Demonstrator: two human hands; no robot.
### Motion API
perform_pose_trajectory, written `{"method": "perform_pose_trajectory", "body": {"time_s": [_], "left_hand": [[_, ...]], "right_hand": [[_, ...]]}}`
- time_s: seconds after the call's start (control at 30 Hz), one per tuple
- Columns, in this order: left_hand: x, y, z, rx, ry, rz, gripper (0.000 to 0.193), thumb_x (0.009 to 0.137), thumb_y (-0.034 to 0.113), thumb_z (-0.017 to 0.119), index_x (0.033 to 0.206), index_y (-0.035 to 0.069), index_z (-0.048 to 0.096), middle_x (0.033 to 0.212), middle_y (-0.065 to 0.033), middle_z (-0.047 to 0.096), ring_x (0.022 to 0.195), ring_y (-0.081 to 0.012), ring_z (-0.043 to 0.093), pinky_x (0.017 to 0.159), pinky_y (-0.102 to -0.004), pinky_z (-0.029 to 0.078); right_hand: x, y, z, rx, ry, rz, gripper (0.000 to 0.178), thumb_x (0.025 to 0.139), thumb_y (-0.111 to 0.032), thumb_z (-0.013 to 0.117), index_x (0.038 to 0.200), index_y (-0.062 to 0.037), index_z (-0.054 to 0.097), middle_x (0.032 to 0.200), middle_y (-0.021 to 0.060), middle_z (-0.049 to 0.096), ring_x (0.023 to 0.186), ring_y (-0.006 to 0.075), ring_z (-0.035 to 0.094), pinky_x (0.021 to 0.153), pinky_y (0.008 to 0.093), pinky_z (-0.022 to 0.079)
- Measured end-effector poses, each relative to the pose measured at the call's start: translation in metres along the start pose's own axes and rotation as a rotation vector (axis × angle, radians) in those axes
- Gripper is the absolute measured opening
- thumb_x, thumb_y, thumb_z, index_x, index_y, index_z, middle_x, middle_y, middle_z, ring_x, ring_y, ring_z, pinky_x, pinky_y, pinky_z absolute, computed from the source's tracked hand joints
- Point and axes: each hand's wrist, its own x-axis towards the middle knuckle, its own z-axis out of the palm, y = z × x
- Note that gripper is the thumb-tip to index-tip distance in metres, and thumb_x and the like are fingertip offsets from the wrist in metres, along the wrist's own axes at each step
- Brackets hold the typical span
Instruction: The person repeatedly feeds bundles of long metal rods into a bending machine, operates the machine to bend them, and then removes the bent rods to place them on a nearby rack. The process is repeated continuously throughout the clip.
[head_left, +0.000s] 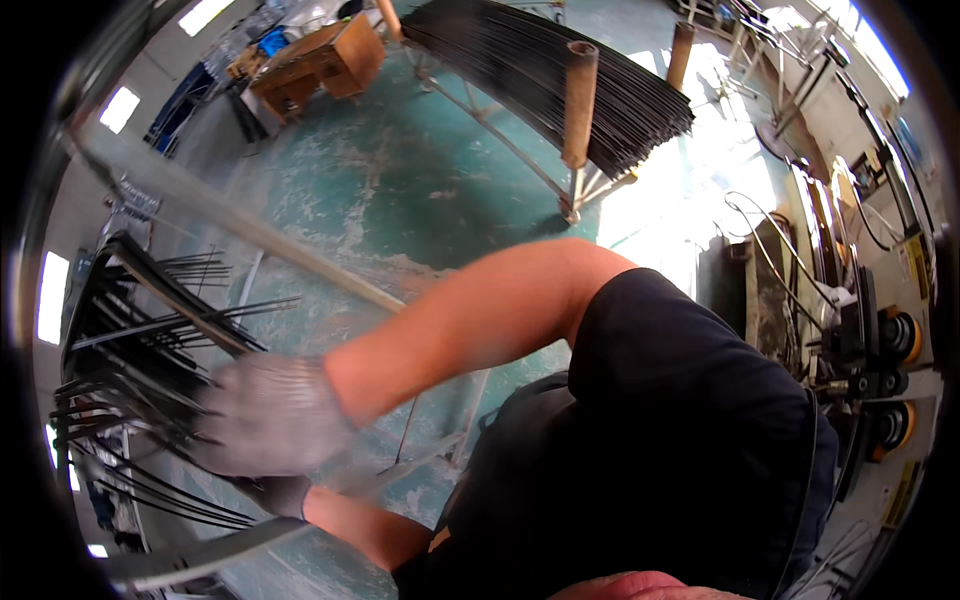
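Note:
Many long, thin black rods lie bunched on a metal frame at the left, with their loose ends fanning out in several directions. Reaching across from the right, my right hand, in a grey knit glove, has its fingers curled over the rods; motion blurs it slightly. Just below it is my left hand, also gloved, close against the lower rods. Its fingers are mostly hidden in shadow and behind the right hand, so their grip does not show.
A pale metal bar crosses beside the rods, and another rail runs below my hands. Farther off, a rack with brown posts holds a large stack of black rods. A wooden desk stands at the back left; machinery lines the right.

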Motion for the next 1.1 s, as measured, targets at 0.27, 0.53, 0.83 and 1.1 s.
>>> {"method": "perform_pose_trajectory", "body": {"time_s": [0.27,0.53,0.83,1.1], "left_hand": [[-0.135,-0.145,-0.116,1.484,-0.390,-0.453,0.016,0.096,0.013,0.062,0.103,-0.001,0.058,0.098,-0.0093,0.055,0.102,-0.0270,0.056,0.097,-0.0388,0.049],[-0.233,-0.422,-0.030,1.346,-0.455,-0.919,0.016,0.104,0.019,0.057,0.094,0.006,0.060,0.085,-0.0079,0.066,0.078,-0.0189,0.064,0.072,-0.0346,0.053],[-0.245,-0.675,0.174,1.175,-0.918,-0.570,0.011,0.099,0.008,0.064,0.108,0.001,0.062,0.093,-0.0080,0.068,0.083,-0.0165,0.063,0.080,-0.0308,0.053],[-0.213,-0.873,0.232,1.208,-1.327,-0.036,0.016,0.095,0.009,0.070,0.110,0.003,0.067,0.098,-0.0069,0.069,0.089,-0.0173,0.065,0.085,-0.0317,0.052]], "right_hand": [[-0.282,0.049,-0.110,0.194,-0.475,1.011,0.034,0.093,-0.033,0.070,0.118,-0.0104,0.067,0.102,0.0128,0.074,0.102,0.0356,0.069,0.088,0.0484,0.053],[-0.465,0.085,-0.276,-0.032,-0.226,1.753,0.038,0.093,-0.030,0.067,0.122,-0.0057,0.068,0.101,0.0159,0.075,0.097,0.0366,0.071,0.088,0.0454,0.055],[-0.567,0.148,-0.401,-0.220,-0.157,1.944,0.036,0.094,-0.031,0.068,0.122,-0.0082,0.068,0.102,0.0161,0.075,0.096,0.0334,0.073,0.086,0.0417,0.057],[-0.645,0.234,-0.496,-0.508,-0.130,1.944,0.039,0.093,-0.032,0.068,0.123,-0.0077,0.067,0.103,0.0200,0.073,0.100,0.0363,0.071,0.089,0.0423,0.055]]}}
